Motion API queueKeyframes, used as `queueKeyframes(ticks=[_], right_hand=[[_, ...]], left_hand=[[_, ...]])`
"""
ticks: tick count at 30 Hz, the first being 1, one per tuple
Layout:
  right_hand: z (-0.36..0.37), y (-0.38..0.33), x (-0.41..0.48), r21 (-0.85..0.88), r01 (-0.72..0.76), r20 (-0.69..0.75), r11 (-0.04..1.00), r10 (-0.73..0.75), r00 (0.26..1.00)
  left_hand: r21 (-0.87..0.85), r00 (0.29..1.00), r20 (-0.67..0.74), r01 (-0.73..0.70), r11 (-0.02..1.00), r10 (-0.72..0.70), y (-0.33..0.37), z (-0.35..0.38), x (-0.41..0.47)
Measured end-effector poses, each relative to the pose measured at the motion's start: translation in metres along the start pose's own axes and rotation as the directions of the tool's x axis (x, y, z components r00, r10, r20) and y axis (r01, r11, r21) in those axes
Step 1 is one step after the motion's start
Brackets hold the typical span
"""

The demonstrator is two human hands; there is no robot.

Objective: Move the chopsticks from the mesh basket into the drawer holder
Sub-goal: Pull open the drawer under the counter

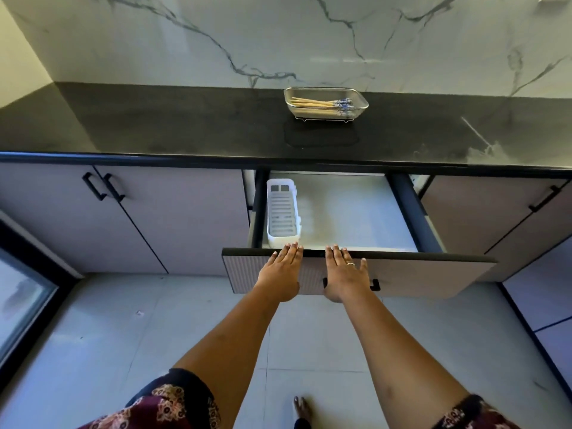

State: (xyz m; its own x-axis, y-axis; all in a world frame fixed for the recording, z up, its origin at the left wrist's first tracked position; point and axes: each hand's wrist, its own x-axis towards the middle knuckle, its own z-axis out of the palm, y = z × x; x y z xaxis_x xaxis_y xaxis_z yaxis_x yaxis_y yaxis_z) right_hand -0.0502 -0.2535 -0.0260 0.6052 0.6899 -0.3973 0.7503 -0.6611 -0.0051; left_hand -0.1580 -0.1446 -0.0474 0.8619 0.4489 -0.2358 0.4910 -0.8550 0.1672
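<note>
While the drawer (356, 212) stands pulled out under the dark counter (185, 128), the left hand (280, 274) and the right hand (346, 274) both lie flat over its front panel, fingers stretched and fully spread open, holding nothing. The chopsticks (320, 103) are all in the mesh basket (326, 102), which stands on the counter near the marble wall (278, 35), well apart from the hands. The white holder (281, 212) lies along the left side inside the drawer, just beyond the left fingertips.
</note>
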Motion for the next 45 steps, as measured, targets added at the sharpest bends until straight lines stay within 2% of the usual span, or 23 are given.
queueKeyframes(ticks=[9, 15, 17, 19, 22, 24, 28, 32, 37, 39, 42, 45], right_hand=[[0.018, -0.005, -0.057, -0.044, -0.017, 0.060, 0.999, 0.020, 0.998], [0.013, -0.014, -0.072, -0.138, -0.041, 0.133, 0.990, 0.059, 0.989], [0.003, -0.021, -0.070, -0.169, -0.051, 0.174, 0.984, 0.081, 0.981], [-0.010, -0.030, -0.061, -0.146, -0.032, 0.223, 0.989, 0.064, 0.973], [-0.019, -0.040, -0.049, 0.061, -0.015, 0.256, 0.998, -0.001, 0.967], [-0.015, -0.048, -0.031, 0.132, 0.021, 0.220, 0.991, -0.050, 0.974], [-0.004, -0.062, 0.005, 0.196, 0.043, 0.237, 0.980, -0.090, 0.967], [0.007, -0.067, 0.036, 0.236, -0.010, 0.277, 0.972, -0.058, 0.959], [0.014, -0.069, 0.074, 0.314, -0.045, 0.262, 0.948, -0.041, 0.964], [0.016, -0.068, 0.086, 0.333, -0.039, 0.268, 0.942, -0.055, 0.962], [0.019, -0.067, 0.095, 0.339, -0.030, 0.254, 0.940, -0.061, 0.965], [0.023, -0.068, 0.096, 0.348, -0.017, 0.169, 0.937, -0.045, 0.985]], left_hand=[[0.012, 0.999, 0.030, -0.014, 1.000, 0.014, 0.017, 0.014, -0.058], [-0.062, 0.998, 0.060, -0.023, 0.998, 0.027, 0.023, 0.015, -0.074], [-0.145, 0.996, 0.079, -0.018, 0.989, 0.029, 0.022, 0.011, -0.075], [-0.299, 0.998, 0.058, 0.027, 0.954, -0.010, 0.018, 0.003, -0.073], [-0.535, 0.983, -0.002, 0.152, 0.831, -0.181, 0.006, -0.004, -0.072], [-0.590, 0.960, -0.009, 0.221, 0.777, -0.279, -0.010, -0.006, -0.066], [-0.565, 0.942, 0.010, 0.281, 0.776, -0.334, -0.039, -0.008, -0.047], [-0.531, 0.930, 0.116, 0.355, 0.769, -0.349, -0.054, -0.001, -0.018], [-0.562, 0.908, 0.239, 0.419, 0.714, -0.345, -0.060, 0.012, 0.025], [-0.546, 0.905, 0.241, 0.424, 0.723, -0.350, -0.061, 0.017, 0.040], [-0.531, 0.909, 0.171, 0.410, 0.742, -0.380, -0.064, 0.018, 0.051], [-0.474, 0.894, 0.179, 0.445, 0.760, -0.412, -0.066, 0.018, 0.051]])
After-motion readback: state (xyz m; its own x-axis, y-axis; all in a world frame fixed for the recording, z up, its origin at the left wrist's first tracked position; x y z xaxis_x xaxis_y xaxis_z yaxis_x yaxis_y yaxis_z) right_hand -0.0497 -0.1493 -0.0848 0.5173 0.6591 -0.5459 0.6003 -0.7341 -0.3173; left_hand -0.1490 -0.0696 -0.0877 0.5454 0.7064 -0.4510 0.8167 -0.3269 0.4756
